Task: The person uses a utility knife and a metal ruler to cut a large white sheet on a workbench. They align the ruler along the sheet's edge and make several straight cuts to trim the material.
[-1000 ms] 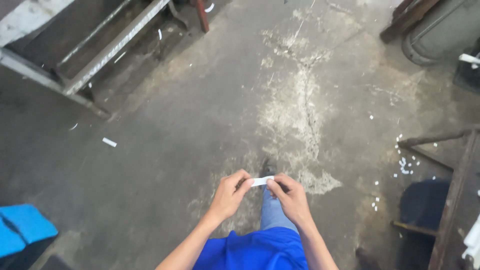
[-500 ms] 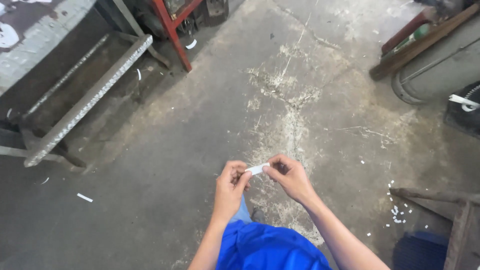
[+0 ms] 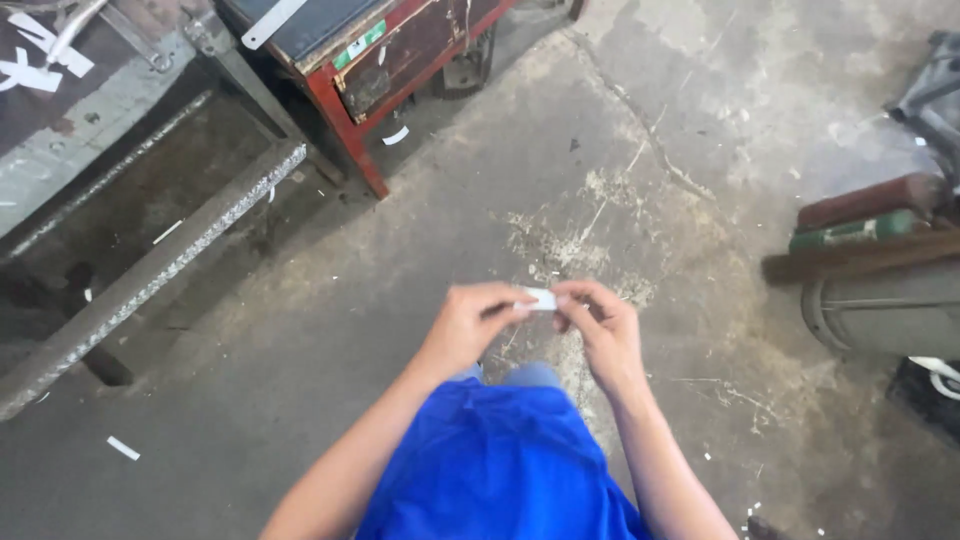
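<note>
Fingertips of left hand (image 3: 470, 325) and right hand (image 3: 600, 330) pinching opposite ends of small white strip (image 3: 541, 298); fingers closed on it. Strip being held level between both hands, above concrete floor (image 3: 330, 300), in front of blue garment (image 3: 500, 460). Red-framed cabinet (image 3: 385, 50) standing upper centre, light flat piece lying on top; contents not visible. Metal workbench frame (image 3: 150, 270) sitting at left. White scraps (image 3: 123, 447) lying scattered on floor. Grey round container (image 3: 885, 310) sitting at right under wooden bar (image 3: 860, 255); inside hidden.
</note>
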